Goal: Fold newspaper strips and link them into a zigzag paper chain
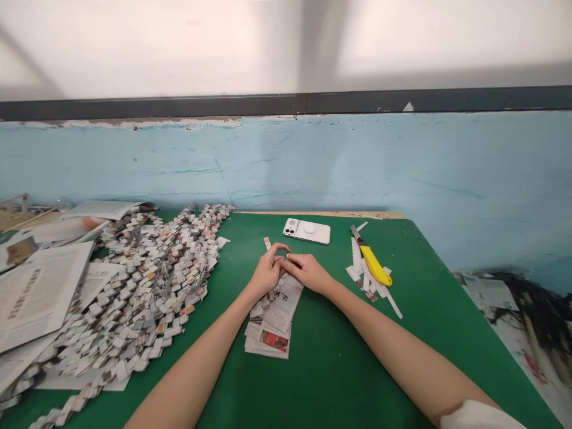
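My left hand [267, 274] and my right hand [311, 274] meet over the middle of the table, fingertips pinched together on a small folded paper strip. One end of the paper strip [267, 243] sticks up beyond my left fingers; the rest is mostly hidden by the fingers. Beneath my hands lie several cut newspaper pieces [281, 313], one with a red picture. A few folded paper links [259, 307] show beside my left wrist, on top of these pieces.
A large heap of folded-paper chain [147, 292] covers the left side, beside newspaper sheets [40, 298]. A white phone [319, 233] lies beyond my hands. To the right, a yellow utility knife [376, 266] rests on paper scraps [353, 273]. The green table [357, 375] meets a blue wall [357, 161].
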`<state>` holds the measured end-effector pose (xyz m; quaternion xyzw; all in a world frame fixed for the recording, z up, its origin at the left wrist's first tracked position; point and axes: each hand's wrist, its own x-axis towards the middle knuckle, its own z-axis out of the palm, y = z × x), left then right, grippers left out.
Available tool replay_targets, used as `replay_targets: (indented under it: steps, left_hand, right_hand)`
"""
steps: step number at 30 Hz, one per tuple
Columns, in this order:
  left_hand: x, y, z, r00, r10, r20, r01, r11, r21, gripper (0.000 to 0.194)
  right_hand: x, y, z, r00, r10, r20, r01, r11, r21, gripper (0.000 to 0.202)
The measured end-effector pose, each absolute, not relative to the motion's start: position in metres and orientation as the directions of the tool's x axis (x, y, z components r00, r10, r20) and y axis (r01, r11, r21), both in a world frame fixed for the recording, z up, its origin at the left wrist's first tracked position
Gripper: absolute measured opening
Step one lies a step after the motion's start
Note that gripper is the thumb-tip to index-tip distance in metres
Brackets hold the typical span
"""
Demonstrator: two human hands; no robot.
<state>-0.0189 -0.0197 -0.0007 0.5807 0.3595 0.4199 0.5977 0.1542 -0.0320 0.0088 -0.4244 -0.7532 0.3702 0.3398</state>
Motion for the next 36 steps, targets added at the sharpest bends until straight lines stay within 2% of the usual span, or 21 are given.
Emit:
replay_targets:
  steps: [5,8,11,13,17,19,23,27,33,36]
  left_hand:
    - [-0.017,-0.024,0.007,0.388,0.922,0.012,-0.088,0.024,0.996,0.036]
    - [-0.017,-0.026,0.014,0.257,0.966,0.028,-0.027,-0.022,0.999,0.034]
    - [-0.018,-0.026,0.016,-0.002,0.994,0.113,0.191,-0.111,0.975,0.027]
    - [-0.019,-0.025,0.016,-0.07,0.982,0.175,0.371,-0.138,0.919,0.023]
    - [-0.015,-0.025,0.011,0.059,0.955,0.291,0.661,-0.256,0.705,0.014]
    - [-0.014,-0.026,0.009,0.108,0.942,0.319,0.721,-0.296,0.627,0.023]
    - [-0.014,-0.027,0.005,0.09,0.94,0.33,0.727,-0.289,0.622,0.042]
    - [-0.016,-0.025,0.003,0.023,0.94,0.341,0.629,-0.279,0.726,0.054]
    - [-0.016,-0.027,0.005,-0.054,0.952,0.302,0.528,-0.229,0.817,0.054]
    - [-0.015,-0.03,0.012,-0.113,0.96,0.257,0.382,-0.197,0.903,0.049]
  right_hand:
    - [0.156,-0.032,0.01,-0.35,0.91,0.221,0.328,0.34,-0.881,0.044]
    - [0.157,-0.031,0.01,-0.242,0.932,0.268,0.263,0.33,-0.907,0.04]
    - [0.157,-0.029,0.008,-0.149,0.95,0.275,0.235,0.305,-0.923,0.038]
    - [0.157,-0.028,0.007,-0.107,0.963,0.248,0.215,0.266,-0.94,0.038]
    - [0.155,-0.026,0.004,-0.069,0.978,0.197,0.081,0.202,-0.976,0.034]
    - [0.154,-0.024,0.002,-0.067,0.983,0.173,0.029,0.175,-0.984,0.033]
    - [0.154,-0.022,0.0,-0.079,0.985,0.157,-0.024,0.155,-0.988,0.034]
    - [0.154,-0.022,-0.001,-0.094,0.986,0.135,-0.067,0.129,-0.989,0.038]
    - [0.153,-0.024,0.002,-0.081,0.989,0.12,-0.058,0.116,-0.992,0.041]
    - [0.153,-0.024,0.004,-0.085,0.988,0.129,-0.073,0.123,-0.99,0.039]
